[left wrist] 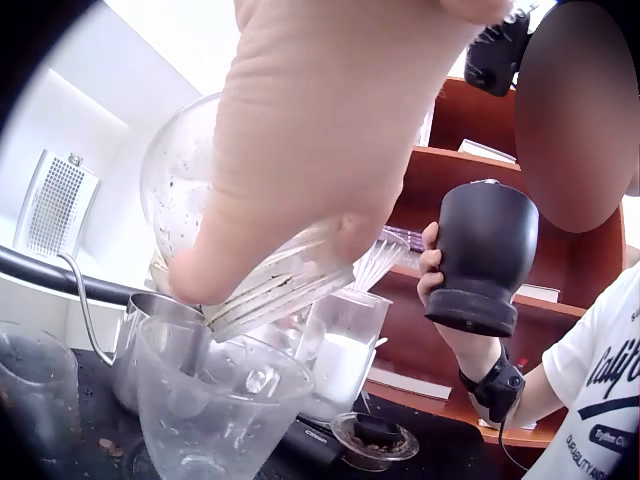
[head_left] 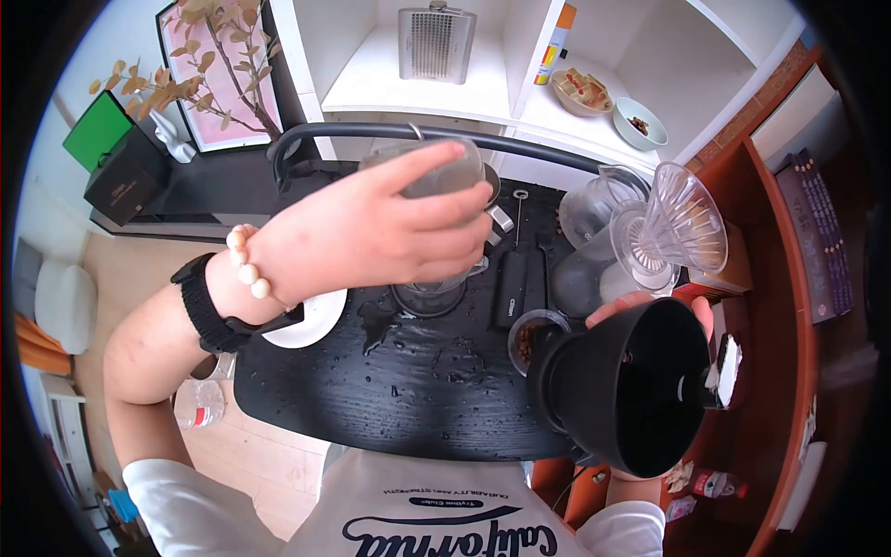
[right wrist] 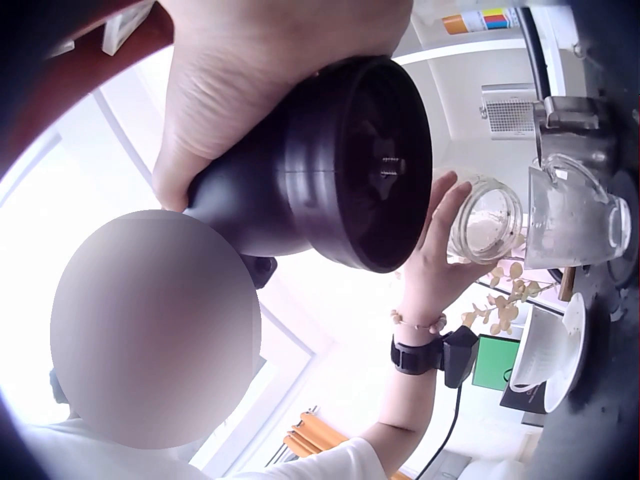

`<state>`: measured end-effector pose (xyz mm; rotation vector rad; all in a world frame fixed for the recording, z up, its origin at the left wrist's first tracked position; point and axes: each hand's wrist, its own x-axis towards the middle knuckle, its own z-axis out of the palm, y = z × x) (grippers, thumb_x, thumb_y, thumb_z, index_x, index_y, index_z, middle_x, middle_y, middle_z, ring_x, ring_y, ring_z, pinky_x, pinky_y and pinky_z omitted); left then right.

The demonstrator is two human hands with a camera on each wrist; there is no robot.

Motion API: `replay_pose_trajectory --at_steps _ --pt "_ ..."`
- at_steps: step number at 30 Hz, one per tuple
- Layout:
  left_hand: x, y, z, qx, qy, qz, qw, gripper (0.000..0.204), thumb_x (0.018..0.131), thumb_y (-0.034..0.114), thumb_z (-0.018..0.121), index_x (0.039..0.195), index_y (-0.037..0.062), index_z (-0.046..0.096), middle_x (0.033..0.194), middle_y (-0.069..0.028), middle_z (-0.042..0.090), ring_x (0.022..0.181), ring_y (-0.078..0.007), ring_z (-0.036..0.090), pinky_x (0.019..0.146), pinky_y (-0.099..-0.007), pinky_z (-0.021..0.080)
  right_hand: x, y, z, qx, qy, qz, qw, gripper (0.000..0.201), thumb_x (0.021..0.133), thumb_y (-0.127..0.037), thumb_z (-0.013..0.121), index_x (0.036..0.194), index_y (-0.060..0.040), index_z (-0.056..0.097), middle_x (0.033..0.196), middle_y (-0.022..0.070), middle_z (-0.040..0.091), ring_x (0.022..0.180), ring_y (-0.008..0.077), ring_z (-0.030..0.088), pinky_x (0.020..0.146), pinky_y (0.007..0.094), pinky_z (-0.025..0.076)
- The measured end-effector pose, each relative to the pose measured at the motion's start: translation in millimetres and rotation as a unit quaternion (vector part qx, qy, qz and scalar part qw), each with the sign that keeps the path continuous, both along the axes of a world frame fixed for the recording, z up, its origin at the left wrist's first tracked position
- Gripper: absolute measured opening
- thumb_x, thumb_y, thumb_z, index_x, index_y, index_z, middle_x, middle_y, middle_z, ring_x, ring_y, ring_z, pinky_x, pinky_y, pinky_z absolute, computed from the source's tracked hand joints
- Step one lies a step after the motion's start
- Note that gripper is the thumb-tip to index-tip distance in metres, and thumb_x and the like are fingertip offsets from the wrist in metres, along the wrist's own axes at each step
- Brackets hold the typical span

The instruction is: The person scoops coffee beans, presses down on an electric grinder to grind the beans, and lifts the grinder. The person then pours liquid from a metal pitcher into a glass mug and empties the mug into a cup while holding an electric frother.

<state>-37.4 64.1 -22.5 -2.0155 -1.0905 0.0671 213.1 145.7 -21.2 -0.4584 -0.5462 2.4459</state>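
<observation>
My left hand (head_left: 371, 223) holds a clear glass jar (left wrist: 180, 170), its threaded mouth tilted down over a clear glass cup (left wrist: 220, 410) on the black table. Dark specks cling to the jar's inside. On the right, my right hand (left wrist: 430, 265) grips a black coffee grinder body (head_left: 622, 390), raised off the table. Its wide open end shows a small metal shaft (right wrist: 392, 167) inside. Below the grinder in the head view sits a small clear bowl of coffee beans (head_left: 525, 345). The metal pitcher (left wrist: 130, 345) stands right behind the glass cup.
A ribbed glass dripper (head_left: 685, 227) and a glass pitcher (head_left: 594, 209) stand at the table's right. A black slim device (head_left: 510, 288) lies mid-table near a small whisk (head_left: 521, 209). A white saucer (head_left: 320, 325) is at the left. Water drops wet the black tabletop (head_left: 371, 408).
</observation>
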Motion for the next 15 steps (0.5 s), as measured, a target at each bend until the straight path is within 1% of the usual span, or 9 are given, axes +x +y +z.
replay_pose_trajectory --at_steps 3,5,6,7,10,11,13,14,15 --pt "-2.1 -1.4 -2.4 -0.036 -0.02 -0.027 0.999 0.03 0.067 0.016 0.059 0.096 0.021 0.054 0.108 0.007 0.05 0.11 -0.0144 0.044 0.099 -0.0405 0.035 4.3 4.6 -5.9 0.006 0.021 0.048 0.999 0.061 0.081 -0.052 0.033 0.098 0.002 0.056 0.09 0.0194 0.061 0.078 0.0294 0.062 0.069 0.0377 0.052" --pt "-4.0 -6.4 15.9 -0.037 -0.124 0.009 0.991 0.042 0.062 0.016 0.064 0.103 0.0201 0.054 0.112 0.0044 0.051 0.111 -0.0192 0.044 0.098 -0.042 0.035 5.3 6.4 -11.1 0.017 0.05 0.053 0.997 0.062 0.082 -0.053 0.032 0.1 0.0022 0.055 0.092 0.021 0.06 0.081 0.0309 0.061 0.071 0.0395 0.052" --pt "-6.7 -14.2 32.3 -0.097 -0.184 0.037 0.977 0.062 0.051 0.015 0.072 0.11 0.0143 0.052 0.116 -0.0015 0.05 0.112 -0.0252 0.043 0.096 -0.043 0.034 5.6 5.5 -10.7 0.016 0.05 0.052 0.997 0.062 0.082 -0.053 0.032 0.1 0.0022 0.055 0.092 0.021 0.06 0.081 0.0309 0.061 0.071 0.0395 0.052" --pt "-6.6 -21.0 35.4 -0.098 -0.184 0.035 0.977 0.062 0.051 0.015 0.072 0.11 0.0143 0.052 0.116 -0.0015 0.05 0.112 -0.0252 0.043 0.096 -0.043 0.034 5.1 3.7 -9.1 -0.013 0.057 0.037 0.998 0.063 0.082 -0.053 0.031 0.1 0.0024 0.054 0.091 0.0219 0.059 0.083 0.0321 0.06 0.072 0.0409 0.051" --pt "-0.2 -49.9 27.6 -0.113 -0.483 0.012 0.868 0.081 0.038 0.027 0.082 0.11 0.0047 0.051 0.115 -0.0135 0.05 0.113 -0.0313 0.043 0.094 -0.0413 0.034 5.0 2.0 -1.7 -0.025 0.045 0.005 0.999 0.064 0.083 -0.053 0.028 0.1 0.0029 0.053 0.091 0.0235 0.059 0.085 0.0344 0.059 0.075 0.0433 0.049" --pt "5.2 -61.1 17.8 -0.15 -0.544 0.005 0.826 0.083 0.039 0.035 0.083 0.11 0.0057 0.051 0.116 -0.0143 0.05 0.112 -0.0317 0.044 0.093 -0.041 0.036 5.2 1.7 -0.8 -0.01 0.024 -0.011 1.0 0.065 0.083 -0.053 0.026 0.1 0.0032 0.053 0.091 0.0243 0.058 0.085 0.0355 0.058 0.076 0.0444 0.049" --pt "24.7 -77.9 -6.1 -0.277 -0.693 0.004 0.665 0.08 0.047 0.032 0.08 0.116 0.0051 0.048 0.119 -0.0125 0.047 0.112 -0.0284 0.044 0.093 -0.0378 0.034 -4.1 -0.3 -2.0 0.053 0.042 -0.028 0.997 0.066 0.084 -0.053 0.025 0.101 0.0041 0.052 0.094 0.0248 0.058 0.084 0.0362 0.058 0.076 0.0458 0.048" --pt "34.9 -81.8 -20.5 -0.29 -0.704 -0.006 0.648 0.08 0.048 0.03 0.08 0.116 0.0051 0.048 0.12 -0.0128 0.046 0.112 -0.0283 0.043 0.093 -0.0375 0.034 -19.7 -10.8 15.9 0.034 -0.084 -0.105 0.99 0.063 0.085 -0.054 0.025 0.093 0.0023 0.052 0.079 0.021 0.057 0.07 0.0291 0.057 0.065 0.0379 0.049" --pt "46.8 -84.1 -36.6 -0.303 -0.737 -0.006 0.604 0.079 0.048 0.028 0.081 0.116 0.0042 0.047 0.12 -0.0128 0.047 0.111 -0.0275 0.044 0.092 -0.0368 0.035 -21.7 -10.6 16.2 0.033 -0.085 -0.106 0.99 0.063 0.085 -0.054 0.025 0.093 0.0023 0.052 0.079 0.021 0.057 0.07 0.0291 0.057 0.065 0.0379 0.049"
